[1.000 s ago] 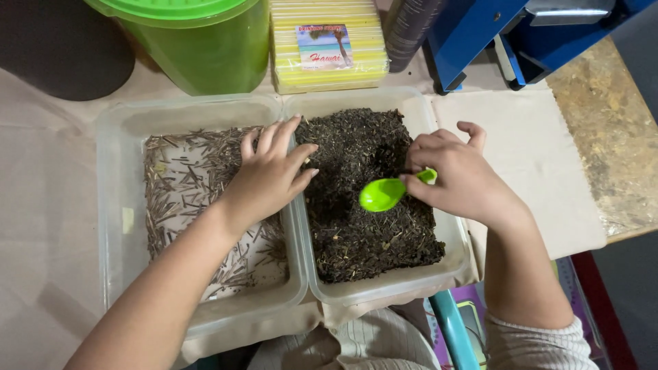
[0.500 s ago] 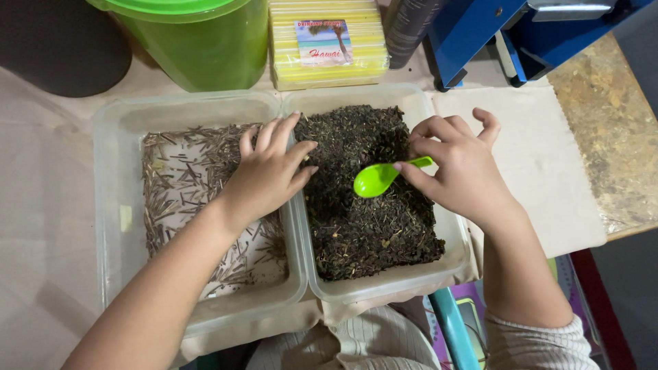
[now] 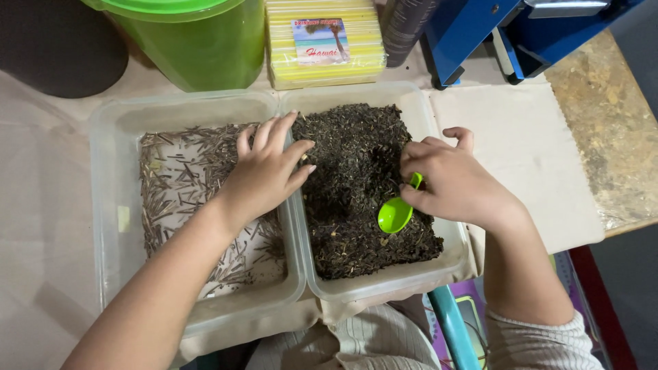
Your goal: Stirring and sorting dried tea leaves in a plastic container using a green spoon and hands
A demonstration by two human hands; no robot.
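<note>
I hold the small, light, stiff green plastic spoon by its short handle, right hand fingers pinched shut, bowl at six o'clock over loose dark crumbly matter in the right clear plastic tub, while my left hand rests open-palmed across the tubs' shared rims, holding nothing.

The right hand gripped a green plastic spoon, its bowl below the fingers, over dark loose tea. The left hand lay across two clear tubs' shared rims, fingertips touching tea.
</note>
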